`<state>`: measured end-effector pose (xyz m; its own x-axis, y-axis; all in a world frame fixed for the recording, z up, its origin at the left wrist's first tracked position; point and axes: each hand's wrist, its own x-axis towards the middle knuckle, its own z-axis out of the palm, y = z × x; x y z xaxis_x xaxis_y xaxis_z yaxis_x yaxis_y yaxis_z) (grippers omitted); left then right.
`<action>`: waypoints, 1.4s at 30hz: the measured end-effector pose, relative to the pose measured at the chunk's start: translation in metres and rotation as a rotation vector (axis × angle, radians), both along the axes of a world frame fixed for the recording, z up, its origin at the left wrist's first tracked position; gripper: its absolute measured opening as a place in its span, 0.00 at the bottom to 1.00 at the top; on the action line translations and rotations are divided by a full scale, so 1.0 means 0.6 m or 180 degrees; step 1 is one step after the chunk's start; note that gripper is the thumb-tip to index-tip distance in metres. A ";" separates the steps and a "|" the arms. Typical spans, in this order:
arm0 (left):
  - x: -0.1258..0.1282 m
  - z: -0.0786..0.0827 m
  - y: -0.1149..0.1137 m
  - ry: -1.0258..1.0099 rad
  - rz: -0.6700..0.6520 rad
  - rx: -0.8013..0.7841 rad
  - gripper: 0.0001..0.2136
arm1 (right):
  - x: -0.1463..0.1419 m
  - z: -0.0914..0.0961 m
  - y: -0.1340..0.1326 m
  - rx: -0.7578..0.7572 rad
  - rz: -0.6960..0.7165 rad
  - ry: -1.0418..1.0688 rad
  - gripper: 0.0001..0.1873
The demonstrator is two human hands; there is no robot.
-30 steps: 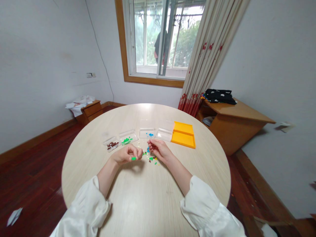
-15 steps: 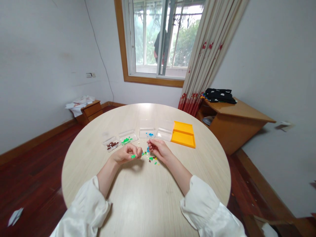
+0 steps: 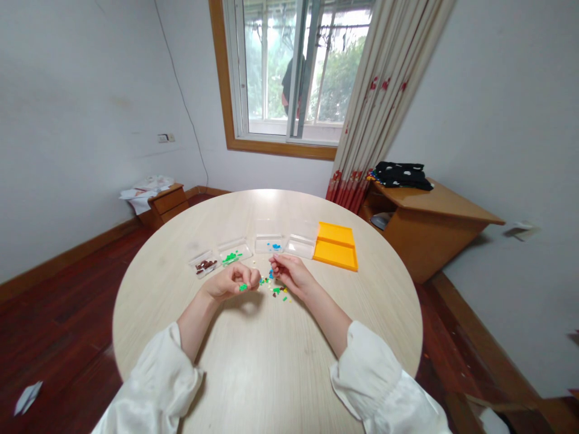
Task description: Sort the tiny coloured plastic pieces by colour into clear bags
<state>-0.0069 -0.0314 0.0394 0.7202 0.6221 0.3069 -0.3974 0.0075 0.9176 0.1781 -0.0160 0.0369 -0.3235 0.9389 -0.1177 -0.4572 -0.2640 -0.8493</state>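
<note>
A small green building brick (image 3: 243,287) is pinched between the thumb and fingers of my left hand (image 3: 226,281), just above the table. My right hand (image 3: 292,273) hovers to the right with thumb and fingertips pressed together; whatever they hold, if anything, is too small to make out. Between and below the hands lies a loose pile of tiny bricks (image 3: 277,290) in green, blue, yellow, brown and white. Part of that pile is hidden by the right hand.
Behind the hands, clear lidded boxes stand in an arc: one with brown pieces (image 3: 206,265), one with green pieces (image 3: 232,257), one with blue pieces (image 3: 275,246), and another clear box (image 3: 300,247). An open yellow case (image 3: 335,255) lies at the right on the round table (image 3: 271,361).
The green brick has tilted and shifted slightly in my left fingers. My right hand has stayed almost still, and the boxes and loose pile look the same.
</note>
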 end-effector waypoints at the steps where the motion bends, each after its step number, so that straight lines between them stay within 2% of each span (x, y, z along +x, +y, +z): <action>1: 0.000 0.000 0.000 -0.0007 0.0003 -0.0006 0.16 | 0.000 0.000 0.000 0.0003 0.0003 -0.0003 0.17; 9: -0.001 -0.003 0.000 0.0049 0.0103 -0.0098 0.13 | 0.000 -0.002 0.001 0.0026 -0.0004 -0.0012 0.16; 25: -0.003 -0.004 0.001 0.0080 0.0014 -0.0057 0.16 | 0.001 -0.008 0.004 0.0153 0.0021 -0.0034 0.16; 42: 0.000 0.000 0.001 -0.0091 0.0006 -0.0068 0.17 | 0.000 0.001 -0.001 0.0015 -0.0015 -0.0010 0.17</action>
<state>-0.0069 -0.0308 0.0395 0.7101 0.6302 0.3140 -0.4236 0.0261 0.9055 0.1778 -0.0165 0.0373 -0.3186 0.9410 -0.1144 -0.4559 -0.2579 -0.8518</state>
